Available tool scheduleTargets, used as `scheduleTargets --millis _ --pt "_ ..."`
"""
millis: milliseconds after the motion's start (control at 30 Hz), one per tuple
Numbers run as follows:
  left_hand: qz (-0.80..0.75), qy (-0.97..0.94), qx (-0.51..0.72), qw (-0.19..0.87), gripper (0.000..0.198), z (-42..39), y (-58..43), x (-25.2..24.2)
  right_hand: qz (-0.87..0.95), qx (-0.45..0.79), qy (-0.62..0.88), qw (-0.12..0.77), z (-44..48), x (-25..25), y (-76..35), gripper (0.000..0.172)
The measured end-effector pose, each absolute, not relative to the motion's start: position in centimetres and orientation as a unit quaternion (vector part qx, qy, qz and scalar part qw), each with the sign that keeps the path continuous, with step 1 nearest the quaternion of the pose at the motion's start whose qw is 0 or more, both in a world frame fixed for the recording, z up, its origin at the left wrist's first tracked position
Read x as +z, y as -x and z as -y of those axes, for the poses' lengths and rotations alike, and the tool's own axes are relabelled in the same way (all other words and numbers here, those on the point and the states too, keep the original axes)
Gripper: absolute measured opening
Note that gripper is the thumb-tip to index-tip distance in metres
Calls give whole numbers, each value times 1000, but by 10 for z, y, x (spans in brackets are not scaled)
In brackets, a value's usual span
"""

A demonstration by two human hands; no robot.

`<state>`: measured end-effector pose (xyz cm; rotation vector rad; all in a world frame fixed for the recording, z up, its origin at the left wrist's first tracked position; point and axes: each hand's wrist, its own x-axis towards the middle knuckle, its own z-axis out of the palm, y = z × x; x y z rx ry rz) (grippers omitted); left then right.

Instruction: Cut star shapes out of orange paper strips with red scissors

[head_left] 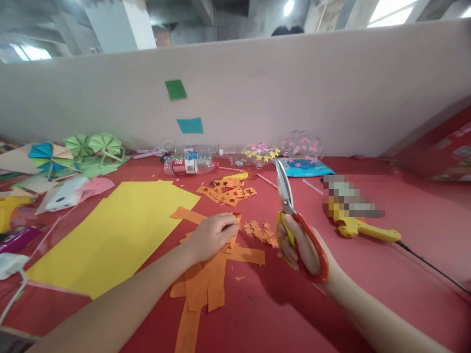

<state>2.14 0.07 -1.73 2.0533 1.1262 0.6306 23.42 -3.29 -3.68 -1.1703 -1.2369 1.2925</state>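
Observation:
My right hand (294, 240) is wrapped round the red and yellow handles of a pair of scissors (285, 184), blades nearly together and pointing up. My left hand (217, 235) pinches a small piece of orange paper (234, 239) above a pile of orange paper strips (206, 284). Between the hands lies a heap of small orange paper stars (260, 231). Behind them are orange scraps with star-shaped holes (230, 190). A large yellow paper sheet (121, 225) lies left of my left hand.
At the right is a yellow glue gun (353, 227) with a black cord. Plastic bottles (184, 166) lie along the pale partition (235, 88). Green folded paper fans (105, 144) and a white box-like device (66, 194) are at the left.

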Motion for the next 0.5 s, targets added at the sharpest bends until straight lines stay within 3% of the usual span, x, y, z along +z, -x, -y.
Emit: scheduleTargets --millis 233,500 --pt "-353 -930 57 92 22 -16 -61 -19 482 538 490 488 27 -39 -232 47" --pt "-360 -932 26 44 24 -29 -76 -18 467 534 501 496 28 -37 -230 44"
